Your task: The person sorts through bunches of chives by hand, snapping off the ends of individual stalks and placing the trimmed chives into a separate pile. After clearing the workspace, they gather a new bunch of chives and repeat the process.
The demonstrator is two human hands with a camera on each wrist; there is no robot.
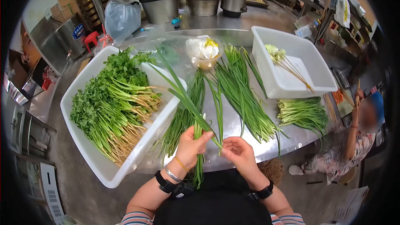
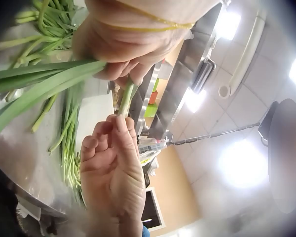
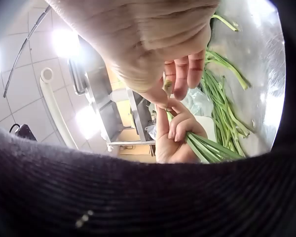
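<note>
My left hand (image 1: 192, 146) holds long flat green chive leaves (image 1: 183, 96) between thumb and fingers, their tips pointing up and away to the left. More thin chive stalks (image 1: 199, 168) hang out below that hand. Close on its right, my right hand (image 1: 241, 155) pinches the pale bottom end of a stalk (image 2: 125, 101) between thumb and fingertip, its other fingers loosely bent. In the right wrist view, the stalk's end (image 3: 166, 86) shows between the right thumb and fingers. Beyond the hands, loose chive piles (image 1: 239, 87) lie on the metal table (image 1: 212, 131).
A white bin (image 1: 162, 118) with leafy, rooted coriander-like greens (image 1: 121, 96) stands at left. At right, another white bin (image 1: 287, 89) holds skewered pale vegetables (image 1: 276, 53); a trimmed bundle (image 1: 302, 114) lies before it. A plastic bowl (image 1: 205, 62) and pots (image 1: 160, 6) are behind. A person (image 1: 354, 141) is at right.
</note>
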